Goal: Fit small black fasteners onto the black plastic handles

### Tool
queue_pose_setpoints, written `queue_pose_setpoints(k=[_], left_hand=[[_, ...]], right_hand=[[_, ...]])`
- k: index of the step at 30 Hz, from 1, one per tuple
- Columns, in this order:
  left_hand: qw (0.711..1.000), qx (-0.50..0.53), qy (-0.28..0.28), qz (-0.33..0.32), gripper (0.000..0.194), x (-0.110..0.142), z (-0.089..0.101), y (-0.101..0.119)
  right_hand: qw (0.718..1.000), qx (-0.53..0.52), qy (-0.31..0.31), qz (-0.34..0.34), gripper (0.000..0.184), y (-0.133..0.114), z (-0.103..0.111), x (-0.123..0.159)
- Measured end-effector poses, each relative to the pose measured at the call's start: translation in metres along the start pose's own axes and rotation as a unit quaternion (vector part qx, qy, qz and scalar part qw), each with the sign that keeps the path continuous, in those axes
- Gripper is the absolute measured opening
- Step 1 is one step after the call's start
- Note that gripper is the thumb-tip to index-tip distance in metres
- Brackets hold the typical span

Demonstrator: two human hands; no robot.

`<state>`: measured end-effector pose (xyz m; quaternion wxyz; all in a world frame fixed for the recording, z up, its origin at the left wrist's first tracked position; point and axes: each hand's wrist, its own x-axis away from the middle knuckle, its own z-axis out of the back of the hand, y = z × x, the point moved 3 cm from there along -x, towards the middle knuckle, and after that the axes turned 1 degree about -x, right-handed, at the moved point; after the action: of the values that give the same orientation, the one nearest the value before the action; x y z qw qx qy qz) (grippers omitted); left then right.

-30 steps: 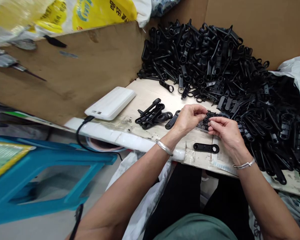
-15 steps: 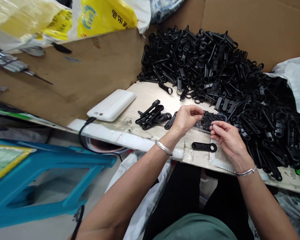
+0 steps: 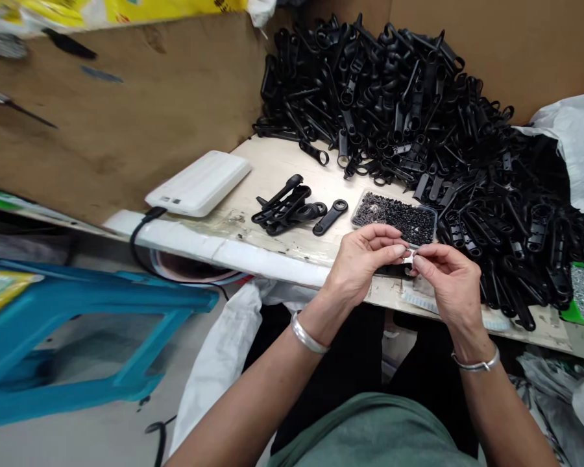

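In the head view, the left hand (image 3: pixel 363 263) is right of centre, its thumb and fingertips drawn together in a pinch. The right hand (image 3: pixel 448 282), just beside it, is pinched too; whether either grips something tiny cannot be told. Beneath the fingertips lies a black part (image 3: pixel 392 269), mostly hidden by the hands. Just above them in the frame sits a clear tray (image 3: pixel 437 227) of small black pieces (image 3: pixel 409 217). Left of the tray lie a single black lever (image 3: pixel 329 218) and a small cluster of levers (image 3: pixel 287 207); a white power bank (image 3: pixel 199 183) is farther left. A large heap of black parts (image 3: pixel 384 97) spreads from upper centre to the right side.
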<state>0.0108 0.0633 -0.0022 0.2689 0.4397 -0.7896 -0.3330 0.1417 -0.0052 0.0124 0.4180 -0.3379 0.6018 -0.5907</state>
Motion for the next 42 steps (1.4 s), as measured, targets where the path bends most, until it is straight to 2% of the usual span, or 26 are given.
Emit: queue_pose_setpoints(k=[8, 17, 22, 30, 37, 42], left_hand=[[1.0, 0.001, 0.012, -0.009, 0.029, 0.01, -0.004, -0.004], [0.999, -0.032, 0.018, -0.025, 0.025, 0.013, -0.002, -0.006], [0.998, -0.054, 0.016, -0.038, 0.025, 0.013, 0.0, -0.006], [0.99, -0.124, -0.013, -0.071, 0.017, 0.015, -0.001, -0.001], [0.987, -0.144, 0.002, -0.077, 0.015, 0.019, -0.002, -0.005], [0.985, -0.145, 0.006, -0.09, 0.014, 0.021, -0.005, -0.007]], right_hand=[[0.996, 0.064, 0.038, 0.056, 0.013, -0.009, -0.001, 0.011], [0.982, 0.148, 0.028, 0.11, 0.008, -0.012, -0.003, 0.016], [0.943, 0.264, -0.005, 0.204, 0.002, -0.015, -0.001, 0.019], [0.89, 0.337, -0.03, 0.305, 0.009, -0.017, -0.002, 0.021], [0.879, 0.364, -0.011, 0.306, 0.006, -0.016, 0.0, 0.025], [0.901, 0.337, -0.002, 0.273, 0.01, -0.01, 0.004, 0.026]])
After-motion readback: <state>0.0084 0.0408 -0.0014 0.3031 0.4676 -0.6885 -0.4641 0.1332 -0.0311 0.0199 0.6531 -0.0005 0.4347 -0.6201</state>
